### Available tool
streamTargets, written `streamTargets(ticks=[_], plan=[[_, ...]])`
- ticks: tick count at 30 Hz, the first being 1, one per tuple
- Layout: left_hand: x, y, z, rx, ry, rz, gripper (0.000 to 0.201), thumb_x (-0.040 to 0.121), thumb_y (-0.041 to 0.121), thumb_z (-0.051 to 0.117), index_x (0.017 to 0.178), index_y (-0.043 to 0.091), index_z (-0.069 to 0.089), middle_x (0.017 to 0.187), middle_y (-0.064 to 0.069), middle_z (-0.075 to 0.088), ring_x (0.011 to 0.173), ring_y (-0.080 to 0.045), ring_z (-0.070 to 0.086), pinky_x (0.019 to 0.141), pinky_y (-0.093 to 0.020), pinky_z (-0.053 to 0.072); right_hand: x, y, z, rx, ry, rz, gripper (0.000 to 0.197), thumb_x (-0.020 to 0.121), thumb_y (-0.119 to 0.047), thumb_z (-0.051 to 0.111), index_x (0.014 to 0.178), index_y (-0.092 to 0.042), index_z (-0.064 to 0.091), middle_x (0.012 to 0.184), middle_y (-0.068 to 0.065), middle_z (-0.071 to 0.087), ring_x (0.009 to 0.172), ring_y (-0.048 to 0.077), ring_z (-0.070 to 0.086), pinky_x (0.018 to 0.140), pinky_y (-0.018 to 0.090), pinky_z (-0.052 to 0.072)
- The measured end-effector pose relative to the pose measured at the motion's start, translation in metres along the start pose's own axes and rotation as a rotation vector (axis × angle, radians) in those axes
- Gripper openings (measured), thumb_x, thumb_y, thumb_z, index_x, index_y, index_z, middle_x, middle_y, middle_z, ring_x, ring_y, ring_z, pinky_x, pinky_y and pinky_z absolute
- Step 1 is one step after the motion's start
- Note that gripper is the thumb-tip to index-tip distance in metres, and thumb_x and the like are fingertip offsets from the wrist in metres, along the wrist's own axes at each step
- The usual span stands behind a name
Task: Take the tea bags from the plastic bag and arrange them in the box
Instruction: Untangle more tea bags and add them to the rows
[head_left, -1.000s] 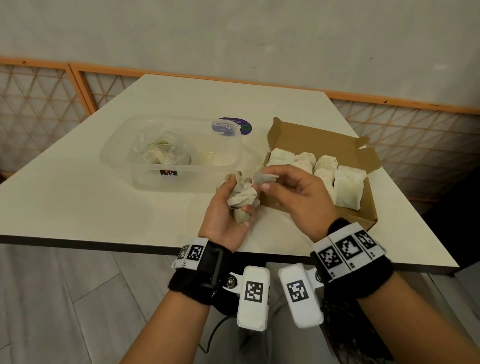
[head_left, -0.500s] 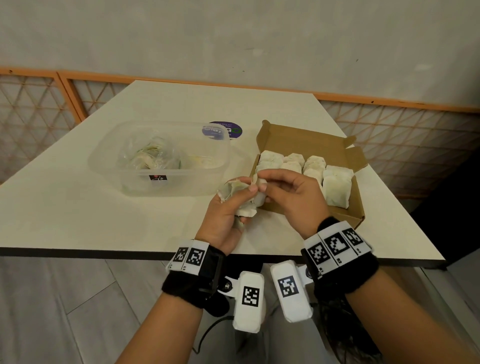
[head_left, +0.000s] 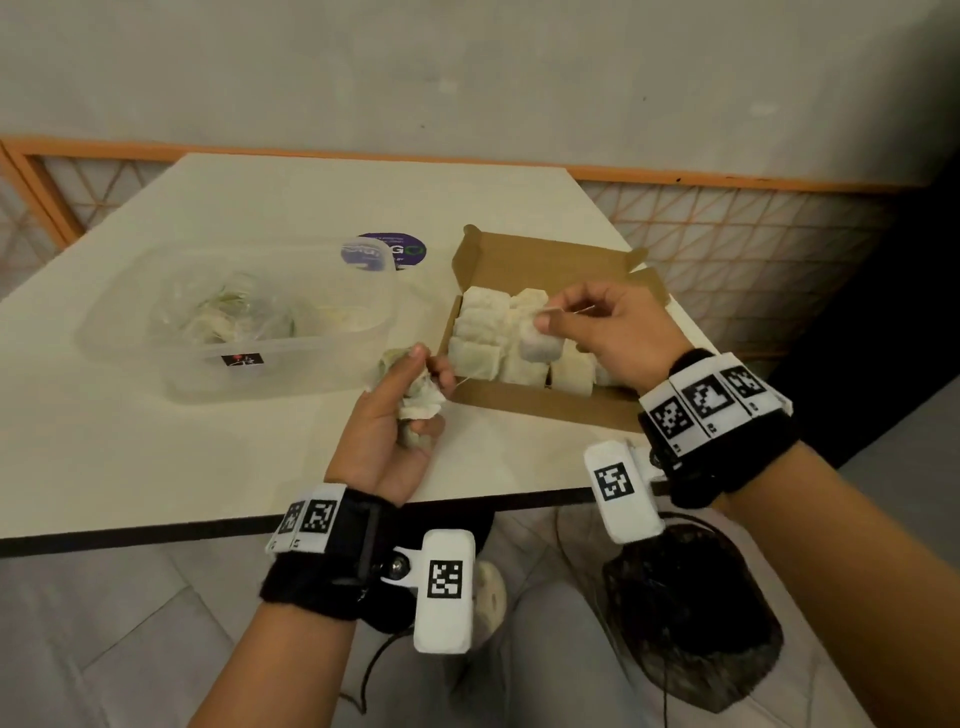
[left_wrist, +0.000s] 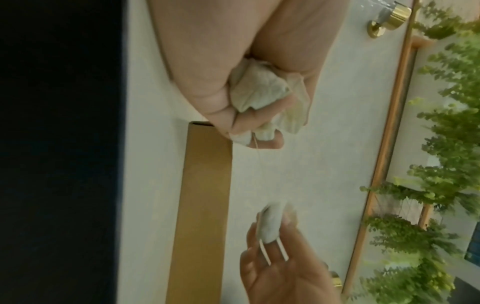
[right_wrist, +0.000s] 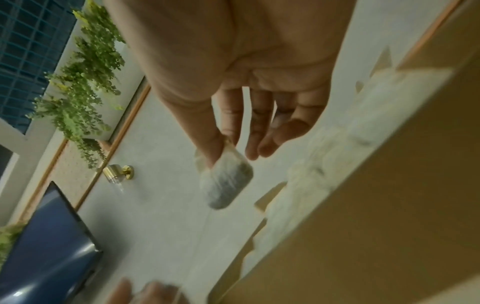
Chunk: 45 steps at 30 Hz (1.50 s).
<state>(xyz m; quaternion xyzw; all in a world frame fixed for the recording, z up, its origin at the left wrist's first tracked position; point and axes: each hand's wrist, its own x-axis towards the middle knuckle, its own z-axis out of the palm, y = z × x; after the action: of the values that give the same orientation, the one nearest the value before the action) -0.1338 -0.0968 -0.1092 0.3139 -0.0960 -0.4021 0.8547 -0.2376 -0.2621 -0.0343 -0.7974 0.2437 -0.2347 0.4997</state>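
My left hand (head_left: 410, 395) grips a crumpled bunch of tea bags (head_left: 421, 402) (left_wrist: 257, 90) just left of the open cardboard box (head_left: 550, 410). My right hand (head_left: 582, 325) pinches a single tea bag (head_left: 540, 343) (right_wrist: 226, 181) by its top between thumb and forefinger, holding it above the box's middle rows. A thin string (head_left: 478, 375) runs from that bag back to my left hand. The box holds several pale tea bags (head_left: 478, 322) standing in rows. The plastic bag (head_left: 228, 312) lies crumpled in a clear tub.
The clear plastic tub (head_left: 291, 369) stands left of the box on the white table (head_left: 156, 441). A round purple sticker (head_left: 389, 249) lies behind it. The table's front edge (head_left: 156, 535) runs just before my wrists. An orange-framed lattice rail (head_left: 753, 249) borders the far side.
My right hand pulled one tea bag free of the bunch in my left hand and carried it right, over the box. The left hand kept the bunch and stayed beside the box.
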Motion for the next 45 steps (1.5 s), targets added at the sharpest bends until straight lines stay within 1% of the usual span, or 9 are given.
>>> streamTargets(ticks=[6, 11, 17, 22, 26, 32, 38, 42, 45], plan=[[0.003, 0.0, -0.008, -0.164, -0.029, -0.023, 0.02, 0.06, 0.022, 0.084, 0.07, 0.02, 0.066, 0.076, 0.002, 0.062, 0.068, -0.002, 0.061, 0.034, -0.011, 0.035, 0.009, 0.014, -0.038, -0.162, 0.117, 0.052, 0.021, 0.075, -0.02, 0.074, 0.066, -0.022, 0.056, 0.068, 0.001, 0.059, 0.068, 0.017, 0.053, 0.065, 0.032, 0.046], [0.003, 0.0, -0.011, -0.186, -0.051, -0.004, 0.036, 0.047, 0.023, 0.093, 0.071, 0.021, 0.065, 0.077, 0.004, 0.061, 0.069, -0.003, 0.062, 0.035, -0.01, 0.034, 0.007, 0.014, -0.037, -0.194, -0.034, 0.147, 0.008, 0.076, -0.01, 0.072, 0.076, -0.014, 0.065, 0.075, 0.006, 0.065, 0.069, 0.015, 0.057, 0.062, 0.022, 0.049], [0.001, 0.0, -0.01, -0.161, -0.041, 0.011, 0.032, 0.05, 0.024, 0.09, 0.071, 0.021, 0.066, 0.076, 0.004, 0.06, 0.069, -0.003, 0.061, 0.035, -0.01, 0.034, 0.01, 0.01, -0.033, 0.019, -0.12, 0.203, 0.005, 0.086, -0.008, 0.063, 0.082, -0.009, 0.065, 0.075, 0.006, 0.072, 0.062, 0.01, 0.068, 0.057, 0.017, 0.053], [-0.001, 0.0, -0.006, -0.155, -0.005, 0.004, 0.022, 0.061, 0.023, 0.083, 0.072, 0.02, 0.064, 0.076, 0.004, 0.06, 0.069, -0.003, 0.06, 0.034, -0.01, 0.034, 0.004, 0.012, -0.032, -0.247, -0.17, 0.198, 0.029, 0.074, -0.039, 0.073, 0.091, -0.016, 0.069, 0.089, 0.004, 0.07, 0.079, 0.013, 0.064, 0.073, 0.024, 0.054], [-0.004, 0.001, 0.0, -0.142, 0.051, -0.013, 0.015, 0.082, 0.022, 0.059, 0.068, 0.02, 0.063, 0.075, 0.004, 0.058, 0.066, -0.002, 0.059, 0.033, -0.01, 0.032, -0.006, 0.014, -0.032, -0.537, -0.397, 0.12, 0.028, 0.072, -0.035, 0.075, 0.096, -0.021, 0.072, 0.09, -0.007, 0.069, 0.079, 0.003, 0.058, 0.076, 0.015, 0.044], [-0.001, 0.0, -0.005, -0.162, 0.016, -0.015, 0.011, 0.068, 0.022, 0.076, 0.068, 0.02, 0.065, 0.076, 0.004, 0.059, 0.067, -0.003, 0.06, 0.034, -0.011, 0.034, 0.004, 0.009, -0.039, 0.028, -0.169, 0.307, 0.005, 0.08, -0.007, 0.069, 0.081, -0.012, 0.068, 0.079, 0.008, 0.065, 0.058, 0.012, 0.055, 0.048, 0.014, 0.05], [0.0, 0.001, -0.008, -0.184, -0.03, -0.017, 0.031, 0.049, 0.021, 0.09, 0.07, 0.02, 0.067, 0.076, 0.004, 0.061, 0.069, -0.003, 0.061, 0.035, -0.011, 0.035, 0.016, 0.018, -0.028, -0.095, -0.185, 0.466, 0.027, 0.081, 0.002, 0.066, 0.106, -0.002, 0.062, 0.079, 0.009, 0.06, 0.059, 0.013, 0.058, 0.05, 0.017, 0.054], [0.0, 0.0, -0.007, -0.185, 0.007, -0.032, 0.014, 0.064, 0.022, 0.079, 0.069, 0.02, 0.065, 0.077, 0.004, 0.058, 0.068, -0.003, 0.06, 0.035, -0.01, 0.035, 0.015, 0.022, -0.021, -0.195, -0.148, 0.371, 0.019, 0.081, 0.003, 0.065, 0.098, -0.005, 0.066, 0.082, 0.008, 0.057, 0.068, 0.015, 0.059, 0.061, 0.02, 0.055], [0.001, 0.001, -0.011, -0.225, -0.047, -0.047, 0.034, 0.048, 0.021, 0.092, 0.07, 0.02, 0.066, 0.077, 0.004, 0.06, 0.069, -0.003, 0.061, 0.036, -0.011, 0.037, 0.015, 0.023, -0.021, -0.225, -0.076, 0.317, 0.023, 0.079, -0.002, 0.069, 0.098, -0.013, 0.062, 0.081, 0.004, 0.057, 0.07, 0.018, 0.058, 0.072, 0.031, 0.056]])
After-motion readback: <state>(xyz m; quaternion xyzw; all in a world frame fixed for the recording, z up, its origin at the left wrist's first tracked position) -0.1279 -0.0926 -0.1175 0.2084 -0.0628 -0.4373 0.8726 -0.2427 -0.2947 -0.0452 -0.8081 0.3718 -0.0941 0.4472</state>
